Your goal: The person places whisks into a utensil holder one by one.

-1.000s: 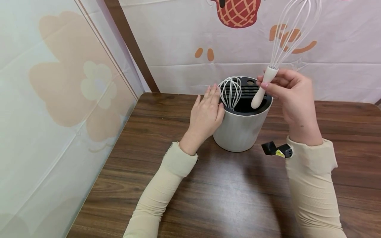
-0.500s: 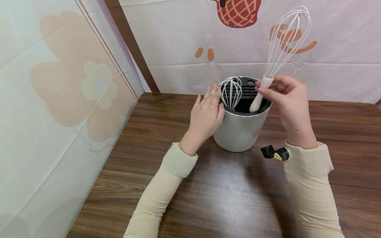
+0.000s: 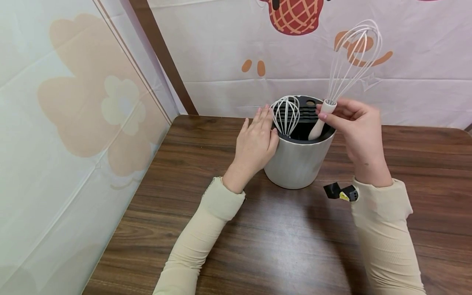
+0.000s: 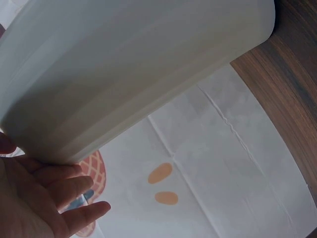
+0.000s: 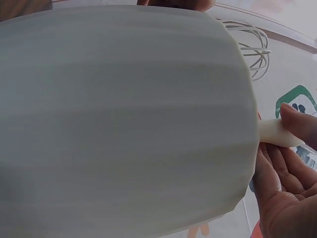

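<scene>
My right hand (image 3: 363, 133) pinches a large white whisk (image 3: 328, 107) by its handle, wires up and tilted to the right. The handle's lower end reaches into the black opening of a pale grey utensil holder (image 3: 295, 166). In the right wrist view, thumb and fingers hold the whisk handle (image 5: 272, 133) just past the holder's rim. A smaller white whisk (image 3: 287, 116) stands in the same opening at the left, its handle hidden inside. My left hand (image 3: 255, 143) rests on the holder's left side with fingers straight, touching its rim, as the left wrist view also shows.
The holder stands near the back edge of a brown wooden table (image 3: 265, 246). Black slots and a round hole lie at the back of its top. A printed cloth (image 3: 221, 49) hangs close behind, and another cloth (image 3: 73, 184) borders the left side.
My right hand has moved down and slightly left with the large whisk, whose handle end now sits lower, inside the holder's opening. The left hand and the holder have stayed put.
</scene>
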Tool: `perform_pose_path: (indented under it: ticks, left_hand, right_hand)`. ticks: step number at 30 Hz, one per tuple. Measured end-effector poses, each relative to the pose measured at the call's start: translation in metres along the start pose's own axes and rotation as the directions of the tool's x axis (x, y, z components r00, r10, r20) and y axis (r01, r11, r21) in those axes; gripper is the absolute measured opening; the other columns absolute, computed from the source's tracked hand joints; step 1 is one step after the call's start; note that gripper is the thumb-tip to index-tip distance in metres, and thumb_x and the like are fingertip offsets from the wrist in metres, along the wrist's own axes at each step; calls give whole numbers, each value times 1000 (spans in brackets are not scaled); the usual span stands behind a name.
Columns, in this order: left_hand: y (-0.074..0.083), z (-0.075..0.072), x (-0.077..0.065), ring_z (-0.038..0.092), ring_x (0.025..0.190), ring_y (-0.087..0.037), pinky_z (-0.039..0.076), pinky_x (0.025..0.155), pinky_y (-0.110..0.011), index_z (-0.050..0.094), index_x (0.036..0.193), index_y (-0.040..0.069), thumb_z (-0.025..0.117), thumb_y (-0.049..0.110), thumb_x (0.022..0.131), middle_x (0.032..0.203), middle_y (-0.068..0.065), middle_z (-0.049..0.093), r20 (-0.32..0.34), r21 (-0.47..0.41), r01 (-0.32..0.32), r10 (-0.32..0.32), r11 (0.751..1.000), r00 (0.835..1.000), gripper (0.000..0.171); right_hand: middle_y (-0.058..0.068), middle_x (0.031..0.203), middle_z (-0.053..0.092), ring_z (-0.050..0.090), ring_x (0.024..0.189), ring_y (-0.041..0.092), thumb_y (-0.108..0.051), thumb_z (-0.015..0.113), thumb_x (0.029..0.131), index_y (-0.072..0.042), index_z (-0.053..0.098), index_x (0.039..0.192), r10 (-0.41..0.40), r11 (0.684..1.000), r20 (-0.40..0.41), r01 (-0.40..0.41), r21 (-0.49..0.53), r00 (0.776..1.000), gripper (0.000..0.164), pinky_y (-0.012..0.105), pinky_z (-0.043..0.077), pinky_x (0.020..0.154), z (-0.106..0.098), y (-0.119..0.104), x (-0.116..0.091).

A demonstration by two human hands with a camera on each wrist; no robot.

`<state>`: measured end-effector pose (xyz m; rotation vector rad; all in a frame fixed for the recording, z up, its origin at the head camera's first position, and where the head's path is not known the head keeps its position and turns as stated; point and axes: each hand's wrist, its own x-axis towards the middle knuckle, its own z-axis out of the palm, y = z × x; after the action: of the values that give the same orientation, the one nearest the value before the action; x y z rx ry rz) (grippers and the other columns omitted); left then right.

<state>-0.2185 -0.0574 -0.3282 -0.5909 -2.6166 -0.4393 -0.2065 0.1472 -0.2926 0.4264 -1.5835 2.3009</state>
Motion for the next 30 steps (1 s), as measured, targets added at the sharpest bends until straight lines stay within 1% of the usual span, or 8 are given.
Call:
perform_pose_path:
  ticks: [5, 9, 13, 21, 25, 30]
  left_hand:
    - [0, 0, 0, 33, 136, -21, 26, 109, -47, 42, 141, 1, 38, 22, 96, 146, -10, 38, -6, 0, -2, 2, 1000, 1000, 50]
    - [-1, 0, -1, 32, 136, -21, 26, 109, -47, 42, 141, 2, 38, 22, 96, 147, -9, 38, -5, 2, 1, -1, 1000, 1000, 50]
    - [-1, 1, -1, 32, 136, -21, 26, 109, -47, 42, 141, 2, 38, 23, 96, 147, -9, 37, -2, 0, 2, -2, 1000, 1000, 50]
    - [0, 1, 0, 33, 136, -20, 26, 109, -46, 42, 141, 2, 38, 23, 96, 147, -8, 37, 1, 6, 4, -4, 1000, 1000, 50]
    - [0, 1, 0, 33, 136, -21, 26, 109, -46, 42, 141, 2, 38, 23, 96, 147, -8, 37, 0, 8, 5, -5, 1000, 1000, 50]
    - [0, 0, 0, 33, 136, -21, 26, 109, -46, 43, 141, 1, 39, 22, 95, 147, -9, 38, -4, 4, 6, -6, 1000, 1000, 50]
  right_hand:
    - [14, 81, 71, 70, 79, 21, 21, 66, 73, 13, 69, 92, 5, 1000, 7, -5, 11, 1000, 21, 25, 53, 72, 0, 0, 1]
    - [15, 84, 71, 70, 80, 21, 22, 65, 72, 14, 69, 93, 19, 999, 8, -19, 36, 1000, 23, 25, 53, 75, 0, 1, 1]
    - [14, 87, 71, 70, 81, 21, 22, 66, 72, 13, 69, 94, 35, 999, 2, -35, 38, 999, 24, 26, 53, 77, 0, 1, 1]
    - [14, 89, 71, 70, 82, 20, 19, 68, 73, 11, 71, 93, 65, 998, -7, -65, 11, 998, 22, 25, 52, 77, -1, -1, 1]
    - [14, 86, 72, 70, 81, 19, 17, 69, 73, 9, 72, 91, 54, 998, -5, -54, -13, 999, 20, 24, 52, 75, -1, -2, 2]
    - [12, 82, 72, 70, 79, 18, 18, 69, 72, 7, 73, 90, 46, 998, -3, -46, -51, 999, 21, 23, 53, 73, -1, -4, 2]
